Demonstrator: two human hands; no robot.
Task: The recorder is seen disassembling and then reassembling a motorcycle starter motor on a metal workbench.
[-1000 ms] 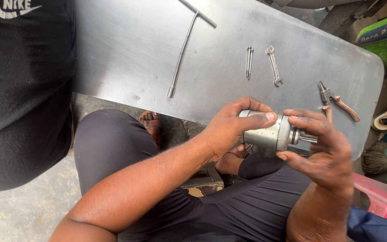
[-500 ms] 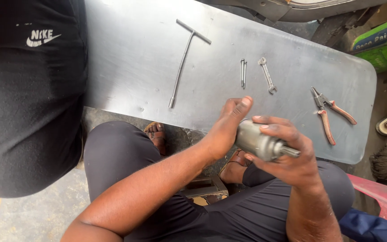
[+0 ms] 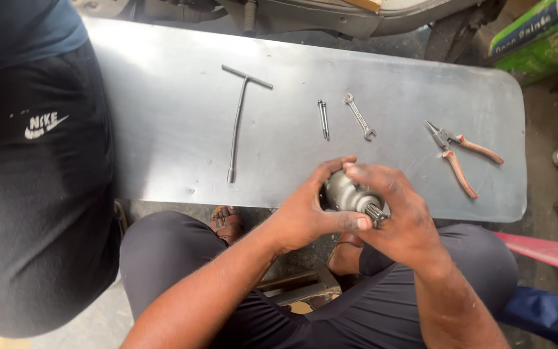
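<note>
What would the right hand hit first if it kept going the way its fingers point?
The right hand points up-left across the grey metal part, so it would meet the left hand's fingertips at once. Beyond them lies the bare metal sheet; depth there is unclear.

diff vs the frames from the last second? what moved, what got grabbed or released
The right hand closed down over the grey motor part, which one second ago it only touched with open fingers. The left hand kept its grip and turned the part so its splined shaft end points down and right. Nothing was released. The T-handle wrench, two bolts, spanner and pliers lie unmoved on the metal sheet.
</note>
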